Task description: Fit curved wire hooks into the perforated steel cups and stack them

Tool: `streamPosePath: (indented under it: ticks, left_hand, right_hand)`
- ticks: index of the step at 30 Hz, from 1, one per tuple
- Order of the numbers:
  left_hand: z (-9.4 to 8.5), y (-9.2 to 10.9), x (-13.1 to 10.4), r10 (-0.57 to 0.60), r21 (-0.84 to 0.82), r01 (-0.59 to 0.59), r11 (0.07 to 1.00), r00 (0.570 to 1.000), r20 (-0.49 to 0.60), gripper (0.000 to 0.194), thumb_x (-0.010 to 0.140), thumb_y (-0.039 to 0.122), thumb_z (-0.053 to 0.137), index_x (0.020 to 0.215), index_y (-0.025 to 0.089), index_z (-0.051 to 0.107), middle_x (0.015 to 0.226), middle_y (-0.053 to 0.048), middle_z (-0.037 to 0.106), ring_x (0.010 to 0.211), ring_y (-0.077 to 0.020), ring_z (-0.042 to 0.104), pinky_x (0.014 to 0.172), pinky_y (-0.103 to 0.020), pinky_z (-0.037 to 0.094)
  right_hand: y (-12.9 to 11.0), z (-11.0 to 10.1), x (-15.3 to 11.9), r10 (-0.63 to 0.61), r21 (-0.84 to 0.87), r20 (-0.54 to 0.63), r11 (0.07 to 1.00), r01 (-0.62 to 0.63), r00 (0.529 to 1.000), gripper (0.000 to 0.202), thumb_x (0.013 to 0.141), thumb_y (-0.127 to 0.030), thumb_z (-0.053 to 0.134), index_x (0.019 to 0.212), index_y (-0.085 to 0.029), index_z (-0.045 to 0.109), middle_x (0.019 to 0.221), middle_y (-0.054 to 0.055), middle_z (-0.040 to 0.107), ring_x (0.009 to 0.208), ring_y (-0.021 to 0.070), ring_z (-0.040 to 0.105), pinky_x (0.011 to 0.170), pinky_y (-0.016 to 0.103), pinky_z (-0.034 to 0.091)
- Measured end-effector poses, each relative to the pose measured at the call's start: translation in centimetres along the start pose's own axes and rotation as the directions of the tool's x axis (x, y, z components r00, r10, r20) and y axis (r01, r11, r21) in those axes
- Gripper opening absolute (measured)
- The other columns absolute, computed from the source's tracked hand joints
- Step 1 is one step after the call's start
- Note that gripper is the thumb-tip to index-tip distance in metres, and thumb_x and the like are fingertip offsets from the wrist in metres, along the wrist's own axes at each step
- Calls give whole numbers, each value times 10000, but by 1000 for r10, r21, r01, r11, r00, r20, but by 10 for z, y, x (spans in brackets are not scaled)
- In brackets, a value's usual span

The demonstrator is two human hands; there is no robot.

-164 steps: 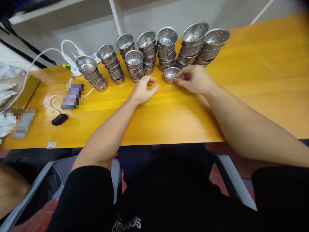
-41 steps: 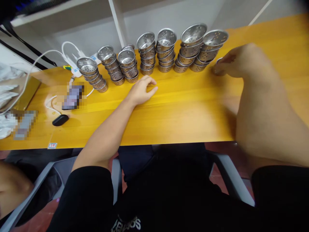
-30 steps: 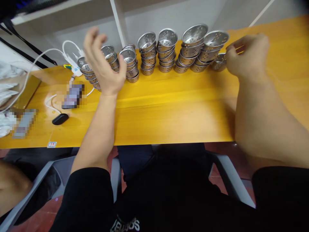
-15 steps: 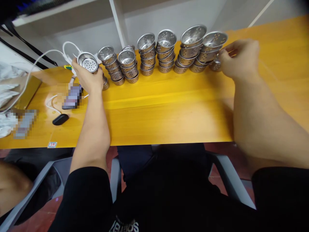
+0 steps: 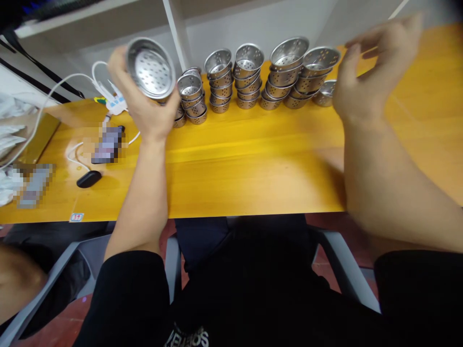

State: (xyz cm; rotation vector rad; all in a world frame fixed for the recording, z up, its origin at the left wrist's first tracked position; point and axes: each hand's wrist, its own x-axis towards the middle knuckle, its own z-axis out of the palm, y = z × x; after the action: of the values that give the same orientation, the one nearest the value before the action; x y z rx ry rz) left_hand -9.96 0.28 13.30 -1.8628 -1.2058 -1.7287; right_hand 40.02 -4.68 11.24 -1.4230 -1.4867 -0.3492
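Note:
My left hand (image 5: 148,103) is wrapped round a perforated metal cup (image 5: 152,72), raised above the table with its round mouth tilted toward me. Whether more cups are nested under it is hidden by the hand. Behind the hand, a stack of the same cups (image 5: 179,118) shows only in part. My right hand (image 5: 374,74) is in the air at the right end of the row, fingers apart and slightly blurred, holding nothing. Just left of it, a small perforated cup (image 5: 325,94) stands on the table beside a taller stack (image 5: 318,72).
Several more cup stacks (image 5: 249,77) line the back of the yellow table (image 5: 253,168). At left lie a power strip (image 5: 117,103) with white cables, a phone (image 5: 107,144), a black oval device (image 5: 88,179) and plastic bags (image 5: 10,140). Another person's limb (image 5: 21,274) shows at lower left.
My left hand has lifted the cup up and to the right, away from the left end of the row. My right hand has moved up and away from the small cup, its fingers spreading.

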Motion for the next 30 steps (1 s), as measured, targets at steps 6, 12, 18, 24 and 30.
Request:
streamPosePath:
  ticks: [6,12,18,24,30]
  left_hand:
    - [28,87,-56,-53,-86,149,985,738,673,925,894,455,1042,1687,348,578,1789,-110,780,1742,-427,747,1550,-658,581]
    - [53,96,-88,23,-190,215,958,603,797,802,992,458,989,1686,341,605,1703,-111,837,1607,-365,840,1390,-542,709]
    - [64,90,-92,27,-215,244,946,600,799,782,1034,445,965,1718,298,615,1711,-146,805,1666,-390,807,1427,-595,688]
    - [65,83,-90,60,-253,239,938,606,793,796,1008,392,968,1714,298,614,1752,-149,772,1699,-363,788,1488,-550,643]
    - [69,80,-91,19,-187,219,958,598,801,732,1047,439,954,1696,352,629,1750,-118,770,1733,-376,757,1511,-598,613]
  right_hand:
    - [-94,6,-41,-398,428,509,887,177,764,456,1239,-646,754,1604,-384,834,1585,200,778,1521,517,735,1313,744,651]
    - [-105,44,-65,-491,514,593,841,170,638,512,1226,-629,735,1677,-427,869,1503,182,781,1480,549,742,1311,820,639]
    - [-96,56,-66,-516,513,606,835,198,605,390,1220,-566,751,1524,-380,909,1489,173,743,1413,500,755,1305,757,660]
    - [-96,55,-62,-517,519,628,835,182,582,401,1251,-624,723,1533,-353,814,1535,172,705,1358,447,774,1269,697,699]
    - [-91,56,-62,-446,498,649,861,99,617,581,1220,-776,800,1685,-429,780,1626,177,744,1411,505,754,1303,759,665]
